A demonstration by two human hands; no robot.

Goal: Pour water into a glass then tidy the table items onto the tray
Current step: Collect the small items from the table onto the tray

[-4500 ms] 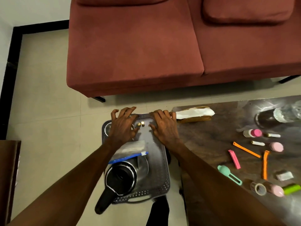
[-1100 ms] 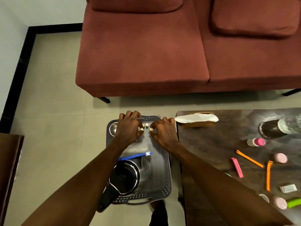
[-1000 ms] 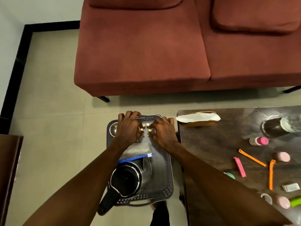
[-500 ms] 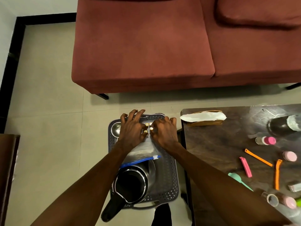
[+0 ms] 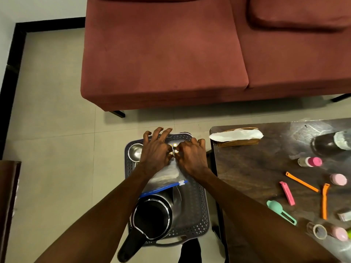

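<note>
Both the left hand (image 5: 154, 154) and right hand (image 5: 191, 158) pinch tiny round yellow bits (image 5: 174, 148) between their fingers (image 5: 167, 132) over the tray (image 5: 197, 211); one slip and they could roll under the zip bag (image 5: 167, 177) below.

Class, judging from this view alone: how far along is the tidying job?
Done: the kettle, steel bowl and zip bag sit on the tray. In hand: both hands, left and right, work on small round items there. Left: clips, scoop, pink-capped bottles and glass remain on the table.
</note>
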